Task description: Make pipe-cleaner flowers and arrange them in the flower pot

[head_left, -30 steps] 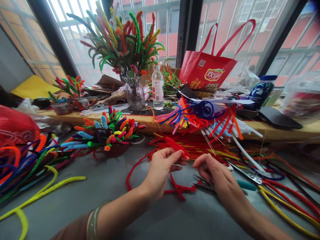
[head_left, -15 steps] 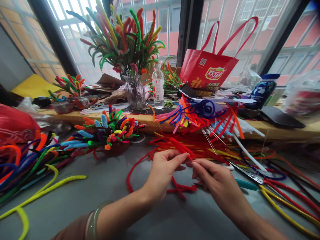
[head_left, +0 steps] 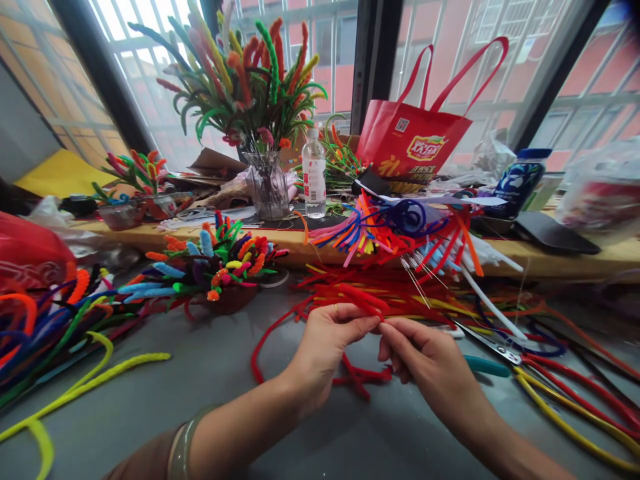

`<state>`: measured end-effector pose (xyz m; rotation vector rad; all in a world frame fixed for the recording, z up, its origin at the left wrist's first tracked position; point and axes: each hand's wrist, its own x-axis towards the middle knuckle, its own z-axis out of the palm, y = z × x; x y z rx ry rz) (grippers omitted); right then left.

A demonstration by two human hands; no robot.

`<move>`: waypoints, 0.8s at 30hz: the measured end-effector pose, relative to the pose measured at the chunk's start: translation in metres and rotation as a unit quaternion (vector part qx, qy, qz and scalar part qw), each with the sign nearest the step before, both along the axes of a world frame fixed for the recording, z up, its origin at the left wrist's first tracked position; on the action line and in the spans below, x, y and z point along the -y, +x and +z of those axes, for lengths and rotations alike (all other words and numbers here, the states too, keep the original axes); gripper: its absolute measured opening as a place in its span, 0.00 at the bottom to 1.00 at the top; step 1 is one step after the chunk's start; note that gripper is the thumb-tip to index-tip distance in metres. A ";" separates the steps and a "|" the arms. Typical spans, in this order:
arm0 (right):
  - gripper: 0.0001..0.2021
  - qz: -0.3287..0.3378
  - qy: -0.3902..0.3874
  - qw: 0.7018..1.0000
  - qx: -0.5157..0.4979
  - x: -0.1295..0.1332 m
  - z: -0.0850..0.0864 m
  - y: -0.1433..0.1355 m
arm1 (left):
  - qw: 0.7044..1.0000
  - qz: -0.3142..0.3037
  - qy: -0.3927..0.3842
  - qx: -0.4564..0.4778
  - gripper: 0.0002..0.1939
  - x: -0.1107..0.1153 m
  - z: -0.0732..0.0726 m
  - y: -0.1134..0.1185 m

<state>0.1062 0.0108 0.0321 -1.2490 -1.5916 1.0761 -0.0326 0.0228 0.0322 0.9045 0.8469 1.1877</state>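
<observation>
Between my two hands is a red pipe cleaner [head_left: 361, 300], bent into fuzzy lengths that stick up past my fingers. My left hand [head_left: 327, 347] pinches it between thumb and forefinger. Right beside that, the fingertips of my right hand [head_left: 425, 360] are closed on its lower end, and the two hands' tips nearly touch. Loose red pipe cleaner pieces [head_left: 363, 377] lie on the grey table [head_left: 225, 400] below and behind my hands. A pile of red pipe cleaners [head_left: 320, 287] spreads out beyond them.
Scissors [head_left: 493, 345] lie right of my right hand, near a teal-handled tool [head_left: 487, 366]. A pot of colourful pipe cleaners [head_left: 233, 297] stands left. Along the wooden ledge [head_left: 295, 250] are a glass vase [head_left: 269, 190], a water bottle [head_left: 314, 177] and a red bag [head_left: 410, 140].
Both hands still pinch the red pipe cleaner. Its upper piece has swung to lie flatter, and my right fingertips have shifted slightly. The whole view has moved a little.
</observation>
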 end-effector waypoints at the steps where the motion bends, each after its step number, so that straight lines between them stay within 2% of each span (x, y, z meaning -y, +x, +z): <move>1: 0.16 0.002 0.000 1.000 0.000 0.001 0.001 0.000 | 1.000 -0.002 0.002 0.005 0.05 0.000 0.000 0.000; 9: 0.17 0.016 -0.027 0.997 -0.074 0.005 0.003 -0.006 | 0.993 -0.097 0.007 0.070 0.10 0.004 -0.002 0.005; 16: 0.17 0.022 -0.048 0.987 -0.153 0.007 0.001 -0.007 | 0.981 -0.159 0.004 0.113 0.08 0.008 -0.001 0.005; 18: 0.17 0.027 -0.055 0.986 -0.155 0.007 0.003 -0.007 | 0.984 -0.144 0.009 0.100 0.08 0.007 0.002 0.004; 22: 0.17 0.031 -0.065 0.988 -0.137 0.007 0.004 -0.005 | 0.998 -0.037 0.006 0.048 0.07 0.004 0.009 0.001; 24: 0.17 0.031 -0.069 0.988 -0.133 0.007 0.005 -0.005 | 0.999 -0.017 0.016 0.024 0.06 0.003 0.011 -0.001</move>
